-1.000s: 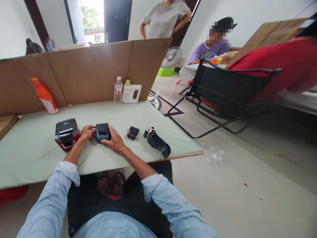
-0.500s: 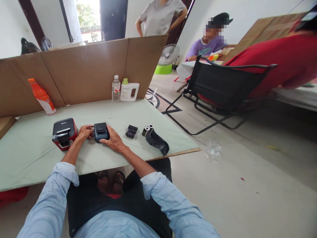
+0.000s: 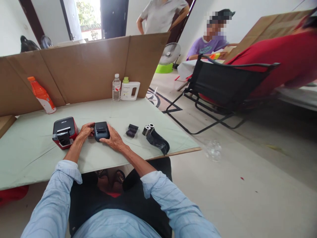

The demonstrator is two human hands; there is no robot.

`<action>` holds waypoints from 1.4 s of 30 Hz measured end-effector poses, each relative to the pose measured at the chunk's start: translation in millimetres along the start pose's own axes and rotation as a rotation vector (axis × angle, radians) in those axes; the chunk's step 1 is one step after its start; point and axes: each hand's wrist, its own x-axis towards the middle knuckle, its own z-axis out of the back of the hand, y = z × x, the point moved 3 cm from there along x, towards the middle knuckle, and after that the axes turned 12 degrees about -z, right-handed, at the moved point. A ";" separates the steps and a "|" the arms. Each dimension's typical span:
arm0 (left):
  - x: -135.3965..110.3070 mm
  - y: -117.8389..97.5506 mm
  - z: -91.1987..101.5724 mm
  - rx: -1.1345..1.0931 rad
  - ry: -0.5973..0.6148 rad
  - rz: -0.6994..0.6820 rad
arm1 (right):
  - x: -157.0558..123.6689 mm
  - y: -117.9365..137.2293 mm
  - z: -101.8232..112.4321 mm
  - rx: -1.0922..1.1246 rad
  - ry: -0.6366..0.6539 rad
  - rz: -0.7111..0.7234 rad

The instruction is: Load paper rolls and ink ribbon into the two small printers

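A small dark blue-black portable printer (image 3: 101, 135) lies on the table before me. My right hand (image 3: 114, 138) wraps its right side, with the thumb along the near edge. At the printer's left side is my left hand (image 3: 86, 131), its fingers bent and pressed against the edge; the fingertips are partly hidden. Left of that hand stands a larger red and black label printer (image 3: 64, 130) with a dark strip at its front. To the right lie a few small black rolls (image 3: 131, 130) and two rolls with white cores (image 3: 148, 128), one trailing a black strip (image 3: 159, 142).
An upright cardboard sheet (image 3: 86, 67) borders the table's far side. Before it stand an orange bottle (image 3: 42, 96), a clear water bottle (image 3: 116, 88) and a white jug (image 3: 130, 91). A black folding chair (image 3: 225, 79) is at the right. Other people are beyond.
My left hand's fingers have drawn closer together against the printer's left edge. The right hand keeps its hold, and the view has shifted slightly.
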 end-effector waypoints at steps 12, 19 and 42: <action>-0.7 1.4 -0.2 -0.050 0.012 -0.002 | 0.8 -6.6 -5.6 -0.077 0.005 0.025; 2.0 3.7 -1.9 -0.072 0.005 0.011 | -0.3 -4.7 -4.7 -0.080 0.027 -0.004; 6.5 -1.7 -3.0 0.025 0.017 0.024 | -0.3 -2.8 -1.8 -0.041 0.041 0.016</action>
